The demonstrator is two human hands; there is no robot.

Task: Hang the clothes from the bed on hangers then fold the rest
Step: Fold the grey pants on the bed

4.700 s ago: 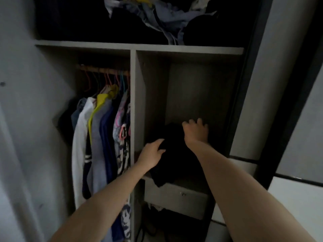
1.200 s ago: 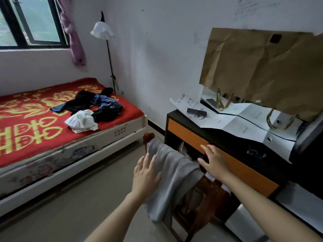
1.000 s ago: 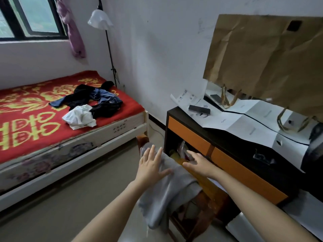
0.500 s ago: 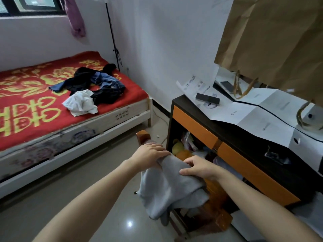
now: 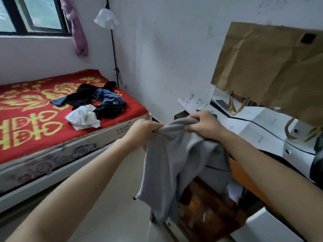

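A grey garment (image 5: 174,165) hangs in front of me, bunched at its top edge. My left hand (image 5: 142,130) grips the left end of that edge and my right hand (image 5: 203,124) grips the right end, both with curled fingers. The cloth drapes down over a wooden chair (image 5: 206,212). On the bed (image 5: 26,119), with its red and yellow cover, lie a crumpled white garment (image 5: 82,117) and a heap of dark and blue clothes (image 5: 99,100).
A black desk with an orange drawer front (image 5: 244,179) stands at the right, covered with white papers (image 5: 258,135). A large brown paper bag (image 5: 269,67) leans on the wall above it. A floor lamp (image 5: 106,20) stands by the bed's corner. Bare floor lies between bed and desk.
Both hands have closed on the grey garment and lifted it off the chair back. Earlier they lay flat on it; before that they were at a dark wardrobe.
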